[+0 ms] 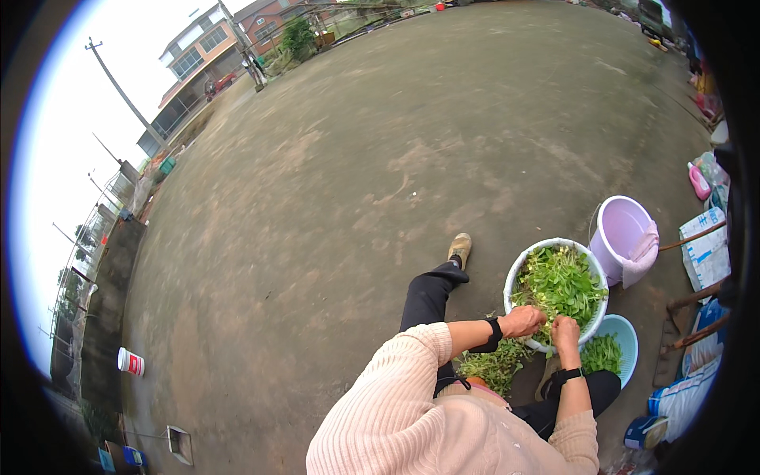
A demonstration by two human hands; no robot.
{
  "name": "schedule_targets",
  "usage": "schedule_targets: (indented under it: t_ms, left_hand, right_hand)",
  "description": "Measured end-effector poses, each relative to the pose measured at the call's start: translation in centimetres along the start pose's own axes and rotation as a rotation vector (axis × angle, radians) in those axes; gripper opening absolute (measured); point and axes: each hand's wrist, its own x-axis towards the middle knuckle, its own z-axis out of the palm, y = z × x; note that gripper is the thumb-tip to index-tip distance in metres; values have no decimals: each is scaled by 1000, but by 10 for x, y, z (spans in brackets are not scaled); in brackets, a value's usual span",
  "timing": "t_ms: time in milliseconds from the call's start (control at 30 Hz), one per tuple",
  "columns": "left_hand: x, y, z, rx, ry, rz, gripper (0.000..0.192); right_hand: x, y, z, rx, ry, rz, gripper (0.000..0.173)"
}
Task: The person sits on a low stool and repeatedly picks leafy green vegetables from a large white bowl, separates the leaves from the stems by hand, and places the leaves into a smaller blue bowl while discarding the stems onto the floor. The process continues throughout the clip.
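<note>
A round white basket (510,279) heaped with leafy green plants (561,282) stands on the ground before me. Over its near rim, my left hand (522,321) has its fingers drawn together at some stems. Close to its right, my right hand (565,330) is closed with its fingertips at the plants; what exactly each hand pinches is too small to tell. A light blue plastic basket (630,344) with picked green leaves (601,355) sits beside my right forearm. Below my left wrist a loose pile of greens (493,365) lies on the ground.
Touching or close behind the white basket is a lilac bucket (620,228) with a pink cloth (642,252) over its rim. Sacks (689,392), wooden handles (700,297) and a pink bottle (699,181) line the right edge. A white tub (130,361) stands far left on the concrete yard (285,237).
</note>
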Motion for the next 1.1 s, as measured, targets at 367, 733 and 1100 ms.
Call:
schedule_targets:
  t_ms: [367, 733, 1100]
  left_hand:
    - [21, -15, 37, 43, -62, -159, 23]
    - [34, 1, 17, -66, 238, -135, 19]
    - [36, 12, 2, -914, 164, -461, 18]
  right_hand:
    - [17, 6, -26, 157, -114, -129, 9]
    - [26, 5, -57, 636, 156, -108, 21]
    - [0, 17, -45, 1107, -81, 200, 25]
